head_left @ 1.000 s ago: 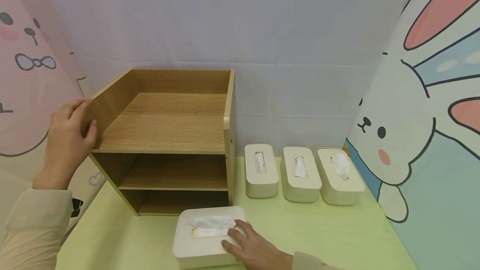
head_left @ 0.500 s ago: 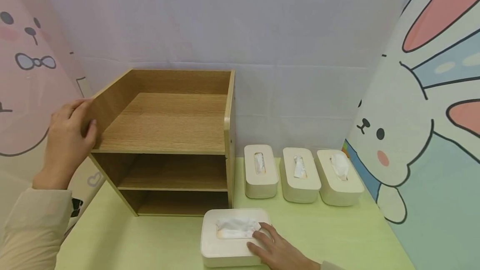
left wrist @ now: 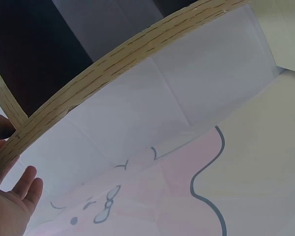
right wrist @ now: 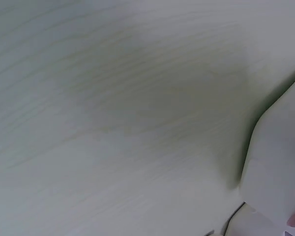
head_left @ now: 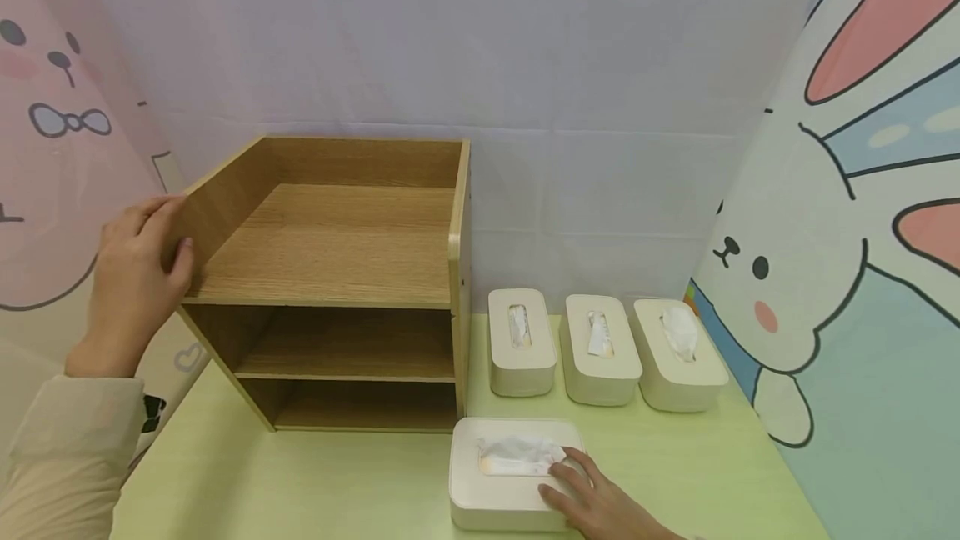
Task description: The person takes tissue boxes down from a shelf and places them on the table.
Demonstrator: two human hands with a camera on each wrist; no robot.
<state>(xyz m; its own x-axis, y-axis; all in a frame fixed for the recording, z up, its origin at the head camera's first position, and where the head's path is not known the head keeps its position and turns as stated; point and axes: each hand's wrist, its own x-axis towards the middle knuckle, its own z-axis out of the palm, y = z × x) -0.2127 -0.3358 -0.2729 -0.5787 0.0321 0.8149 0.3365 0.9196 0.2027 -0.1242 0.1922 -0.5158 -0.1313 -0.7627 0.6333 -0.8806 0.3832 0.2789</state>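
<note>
In the head view, my left hand (head_left: 138, 282) grips the top of the left side panel of a wooden desk shelf (head_left: 330, 244). The left wrist view shows the left hand (left wrist: 12, 206) at the panel's edge (left wrist: 123, 56), some fingers behind it. Low in the head view, a white tissue box (head_left: 487, 494) lies crosswise on the table in front of the shelf's right corner. A white tissue (head_left: 517, 452) shows in its slot. My right hand (head_left: 600, 498) holds the box's right end, bent fingers over the lid beside the slot. The right wrist view catches the box (right wrist: 275, 162) at its edge.
Three more tissue boxes stand in a row right of the shelf: the left one (head_left: 517, 373), the middle one (head_left: 600, 390) and the right one (head_left: 678, 394). The pale green table (head_left: 315, 482) meets a cloth wall (head_left: 600, 107) behind and cartoon-printed sheets at both sides.
My right hand has moved the tissue box to the right along the table, from before the shelf to near its right corner. My left hand has stayed on the panel.
</note>
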